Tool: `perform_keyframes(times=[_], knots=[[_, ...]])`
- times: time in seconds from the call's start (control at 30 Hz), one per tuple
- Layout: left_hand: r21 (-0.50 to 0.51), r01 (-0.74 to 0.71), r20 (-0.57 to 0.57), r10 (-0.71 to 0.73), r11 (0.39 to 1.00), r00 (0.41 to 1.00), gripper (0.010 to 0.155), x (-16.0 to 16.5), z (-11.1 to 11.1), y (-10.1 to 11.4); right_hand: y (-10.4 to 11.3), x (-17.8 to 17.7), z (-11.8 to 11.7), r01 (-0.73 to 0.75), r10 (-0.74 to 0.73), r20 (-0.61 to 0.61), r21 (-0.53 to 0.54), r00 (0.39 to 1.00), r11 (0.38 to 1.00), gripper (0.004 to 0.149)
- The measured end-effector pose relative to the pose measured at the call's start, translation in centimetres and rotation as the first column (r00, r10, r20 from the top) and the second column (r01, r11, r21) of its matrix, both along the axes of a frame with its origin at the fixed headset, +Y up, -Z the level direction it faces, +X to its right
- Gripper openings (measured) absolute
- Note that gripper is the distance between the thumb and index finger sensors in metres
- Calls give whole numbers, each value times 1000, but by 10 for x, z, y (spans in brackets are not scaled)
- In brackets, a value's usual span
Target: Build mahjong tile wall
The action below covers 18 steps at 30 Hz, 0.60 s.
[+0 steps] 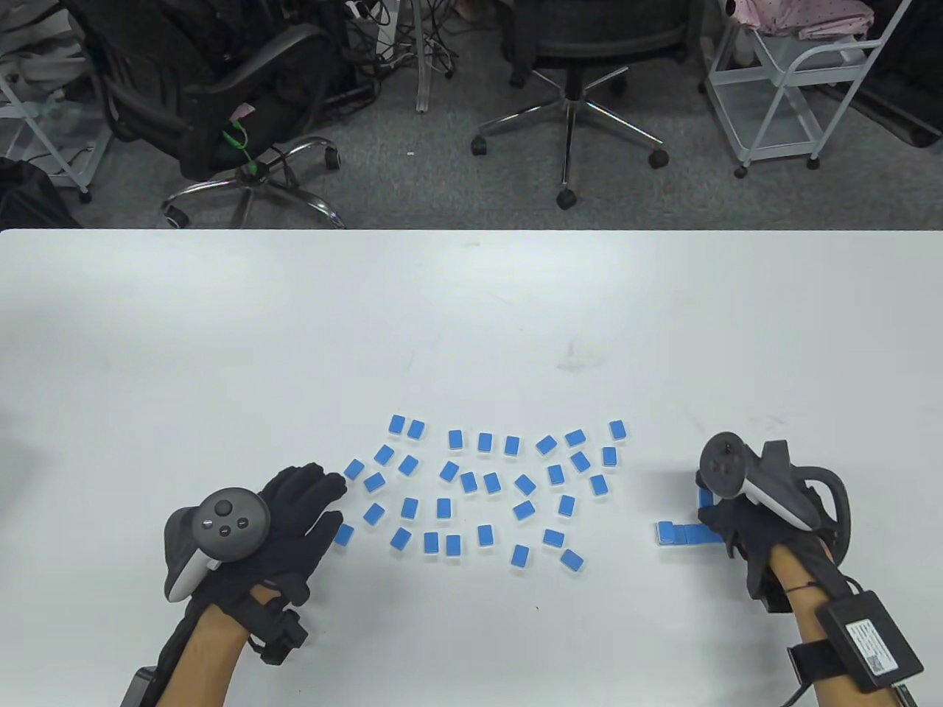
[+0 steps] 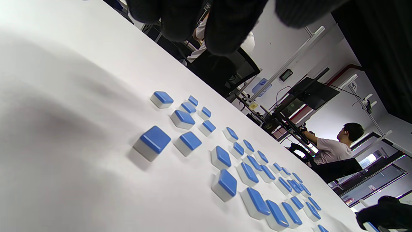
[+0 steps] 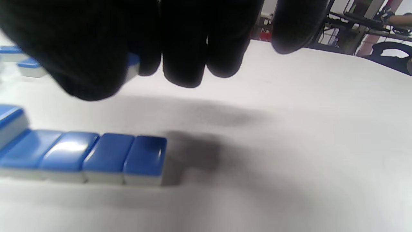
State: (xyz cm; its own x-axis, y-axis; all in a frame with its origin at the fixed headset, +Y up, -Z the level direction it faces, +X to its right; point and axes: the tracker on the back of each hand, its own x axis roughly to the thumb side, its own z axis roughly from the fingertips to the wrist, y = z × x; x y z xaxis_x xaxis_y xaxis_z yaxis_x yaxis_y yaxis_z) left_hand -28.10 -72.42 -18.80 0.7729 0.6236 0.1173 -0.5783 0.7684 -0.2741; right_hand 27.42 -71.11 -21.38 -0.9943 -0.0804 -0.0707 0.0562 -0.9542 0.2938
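Several loose blue-backed mahjong tiles [image 1: 486,482] lie scattered face down at the middle of the white table [image 1: 471,317]. My left hand [image 1: 328,501] lies flat at their left edge, fingers straight, tips close to the nearest tile [image 1: 354,468]. The left wrist view shows those fingers [image 2: 225,29] above the scattered tiles [image 2: 153,141]. A short row of tiles [image 1: 678,534] lies edge to edge at the right. My right hand [image 1: 718,515] hovers over the row's right end. Its curled fingers [image 3: 183,48] pinch one tile [image 3: 132,66] above the row [image 3: 87,156].
Two black office chairs [image 1: 243,96] [image 1: 582,59] and a white wire cart [image 1: 796,88] stand on the floor beyond the table's far edge. In the left wrist view a person [image 2: 334,148] sits in the background.
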Motion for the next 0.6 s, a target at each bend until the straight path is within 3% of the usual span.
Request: perform_keyframes(times=[0.1, 0.17, 0.2, 0.6], knots=[[-11, -3, -5, 3, 1000, 1000, 65, 0, 0, -2, -10, 6, 14, 86, -84, -32, 61, 996, 994, 55], [-24, -10, -8, 10, 1000, 1000, 65, -1, 1, -4, -14, 10, 16, 154, -155, -24, -19, 988, 988, 55], [-28, -9, -8, 9, 1000, 1000, 66, -2, 1, -4, -14, 11, 16, 160, -160, -27, 10, 987, 987, 55], [-43, -5, -6, 5, 999, 1000, 66, 1, 0, -6, -18, -16, 18, 30, -22, -155, 49, 988, 998, 55]])
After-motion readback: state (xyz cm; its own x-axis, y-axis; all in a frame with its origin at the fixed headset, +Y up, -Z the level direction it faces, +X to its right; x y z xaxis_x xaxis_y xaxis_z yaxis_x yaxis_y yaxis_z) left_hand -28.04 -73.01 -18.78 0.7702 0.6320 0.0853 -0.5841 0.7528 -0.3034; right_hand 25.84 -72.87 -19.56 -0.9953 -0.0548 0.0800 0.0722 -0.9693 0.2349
